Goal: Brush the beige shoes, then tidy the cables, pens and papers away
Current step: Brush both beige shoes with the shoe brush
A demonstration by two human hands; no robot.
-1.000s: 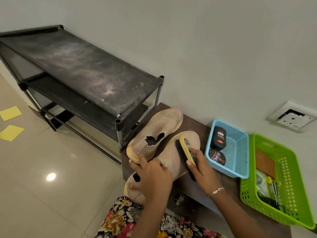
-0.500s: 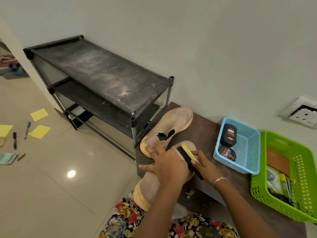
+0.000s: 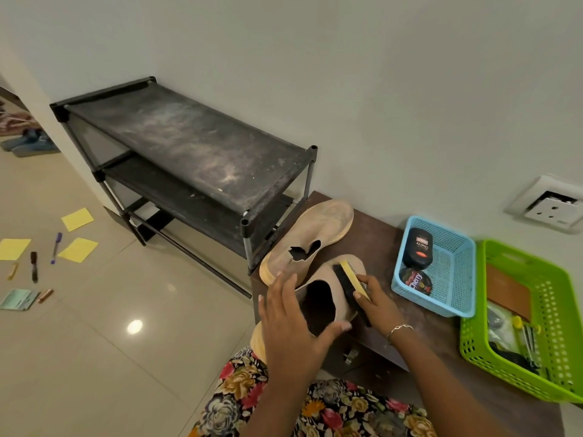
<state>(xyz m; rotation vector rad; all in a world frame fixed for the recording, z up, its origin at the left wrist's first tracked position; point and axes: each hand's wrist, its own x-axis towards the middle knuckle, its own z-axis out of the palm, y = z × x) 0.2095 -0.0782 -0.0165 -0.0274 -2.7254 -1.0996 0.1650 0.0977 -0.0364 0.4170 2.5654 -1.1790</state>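
Note:
Two beige shoes lie on a low brown table [image 3: 378,228]. The far shoe [image 3: 312,239] rests by the rack. On the near shoe [image 3: 339,279], my left hand [image 3: 290,323] cups the heel end beside its dark opening. My right hand [image 3: 375,302] grips a yellow-backed brush [image 3: 350,285] with black bristles laid against that shoe's right side. Yellow papers [image 3: 77,249], pens [image 3: 56,247] and a marker [image 3: 33,266] lie scattered on the floor at the left.
A black two-shelf rack [image 3: 189,152] stands against the wall left of the table. A blue basket [image 3: 454,279] holds polish bottle and tin. A green basket [image 3: 558,310] with assorted items sits at the right. A wall socket [image 3: 549,205] is above. Green paper [image 3: 17,299] lies on the floor.
The view has swung left, bringing the floor papers and pens into sight. My left hand slid back to the heel, uncovering the shoe's opening. The brush moved along the shoe's side.

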